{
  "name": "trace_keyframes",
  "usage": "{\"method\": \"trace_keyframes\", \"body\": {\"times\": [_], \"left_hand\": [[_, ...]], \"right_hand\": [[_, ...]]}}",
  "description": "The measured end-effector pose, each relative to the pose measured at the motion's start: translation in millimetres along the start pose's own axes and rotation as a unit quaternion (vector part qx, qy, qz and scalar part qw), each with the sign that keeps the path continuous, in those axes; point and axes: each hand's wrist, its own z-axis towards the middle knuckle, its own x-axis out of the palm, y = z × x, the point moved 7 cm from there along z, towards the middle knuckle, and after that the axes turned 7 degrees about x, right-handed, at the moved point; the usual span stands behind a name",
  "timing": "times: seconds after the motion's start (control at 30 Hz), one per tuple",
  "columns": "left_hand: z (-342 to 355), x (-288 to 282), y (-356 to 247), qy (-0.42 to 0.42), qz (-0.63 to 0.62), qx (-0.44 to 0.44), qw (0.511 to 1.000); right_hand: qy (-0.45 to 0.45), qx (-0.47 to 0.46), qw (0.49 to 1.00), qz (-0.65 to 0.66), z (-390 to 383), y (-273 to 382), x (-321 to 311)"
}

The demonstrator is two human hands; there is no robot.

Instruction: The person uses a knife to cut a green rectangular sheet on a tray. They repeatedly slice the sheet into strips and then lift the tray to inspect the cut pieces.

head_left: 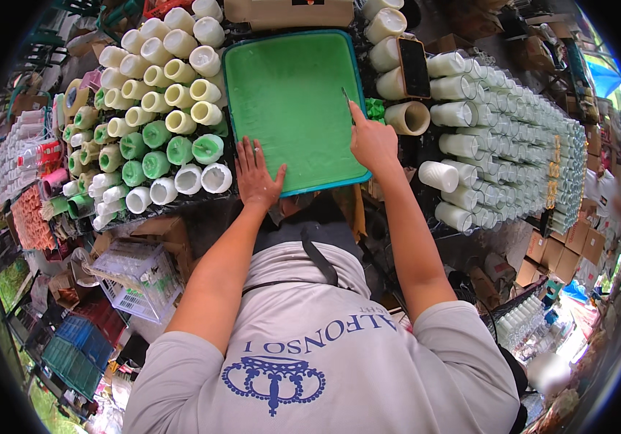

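In front of me lies a shallow tray with a teal rim (289,33), filled with a smooth, flat green layer that looks like wax (281,101). My left hand (258,177) rests with fingers spread over the tray's near left edge. At the tray's right side, my right hand (376,145) is closed around a slim pointed blade (345,94), index finger stretched along it. The blade's tip points away from me over the green layer; whether it touches the surface I cannot tell. Its handle is hidden in my fist.
Left of the tray stand rows of cream, white and green candle-like cylinders (155,134). On the right are many clear glass cups (462,113), a white ribbed cylinder (438,176), a phone (414,68) and a hollow tan cylinder (407,118). A cardboard box (289,14) borders the tray's far side.
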Motion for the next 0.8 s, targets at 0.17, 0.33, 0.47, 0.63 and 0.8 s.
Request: {"method": "trace_keyframes", "body": {"times": [0.17,0.33,0.47,0.63,0.8], "left_hand": [[0,2,2,-0.006,-0.012,-0.002,1.000],[0,2,1,-0.009,-0.018,0.000,1.000],[1,2,0,-0.002,-0.015,-0.003,1.000],[0,3,1,-0.002,-0.011,-0.004,1.000],[0,3,1,-0.001,-0.008,-0.003,1.000]], "right_hand": [[-0.012,-0.004,1.000,-0.002,23,0,22],[0.010,0.003,1.000,0.009,27,8,26],[0.004,-0.001,1.000,0.009,29,10,32],[0.009,0.011,1.000,-0.008,32,13,34],[0.007,0.010,0.999,-0.038,33,16,42]]}}
